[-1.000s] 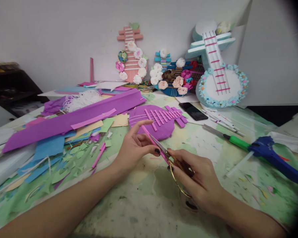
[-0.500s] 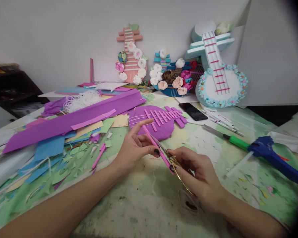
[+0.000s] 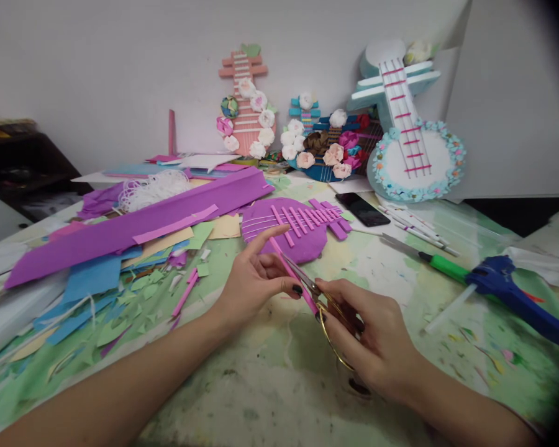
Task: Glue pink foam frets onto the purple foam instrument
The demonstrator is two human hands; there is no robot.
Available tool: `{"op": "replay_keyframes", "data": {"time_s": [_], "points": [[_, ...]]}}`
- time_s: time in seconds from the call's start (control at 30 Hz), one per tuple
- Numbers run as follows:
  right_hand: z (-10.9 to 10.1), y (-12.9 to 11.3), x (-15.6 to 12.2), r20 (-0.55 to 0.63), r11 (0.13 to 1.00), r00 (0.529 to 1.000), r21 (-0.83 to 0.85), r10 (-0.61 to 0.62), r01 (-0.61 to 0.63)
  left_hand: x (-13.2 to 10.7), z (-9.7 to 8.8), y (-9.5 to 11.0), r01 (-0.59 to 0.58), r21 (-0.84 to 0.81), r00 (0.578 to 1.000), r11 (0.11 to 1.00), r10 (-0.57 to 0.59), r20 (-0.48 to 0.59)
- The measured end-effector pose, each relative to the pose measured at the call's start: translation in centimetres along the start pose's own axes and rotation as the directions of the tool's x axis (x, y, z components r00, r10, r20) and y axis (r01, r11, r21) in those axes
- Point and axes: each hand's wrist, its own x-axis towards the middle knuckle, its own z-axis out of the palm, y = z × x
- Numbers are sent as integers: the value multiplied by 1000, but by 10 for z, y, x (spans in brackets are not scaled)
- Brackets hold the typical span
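- Backed by pale wall [image 3: 121, 74], with at least four decorated guitars [image 3: 248, 138] propped near it.
- Pinches one pink strip [image 3: 282, 255] in left hand [image 3: 256, 276], just before one purple guitar [image 3: 313, 246].
- Grips one pair of scissors [image 3: 315, 290] in right hand [image 3: 370, 335], with blades [image 3: 300, 272] along strip.
- Has bars [image 3: 291, 222] and strings [image 3: 258, 218] already on purple guitar; seems mid-trim on strip.
- Counts one phone [image 3: 363, 209], one glue gun [image 3: 491, 273].

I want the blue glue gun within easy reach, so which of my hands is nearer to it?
Right. Your right hand, holding the gold-handled scissors, is left of the blue glue gun; your left hand, holding the pink strip, is farther left, past the scissors.
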Motion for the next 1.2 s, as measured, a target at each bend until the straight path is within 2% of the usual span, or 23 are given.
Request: {"op": "replay_keyframes", "data": {"time_s": [0.27, 0.57, 0.8, 1.2], "points": [[2, 4, -2, -15, 998, 999, -45, -45, 44, 0, -1, -1, 9, 2, 1000, 1000, -8, -14], [1, -2, -1, 5, 998, 1000, -67, 0, 0, 0, 2, 3, 45, 2, 999, 999, -45, 20], [4, 0, -4, -24, 987, 996, -141, -84, 79, 0, 2, 0, 38, 9, 999, 999, -38, 2], [3, -1, -2, -30, 968, 992, -223, -122, 112, -2, 3, -3, 42, 4, 998, 999, -42, 55]]}}
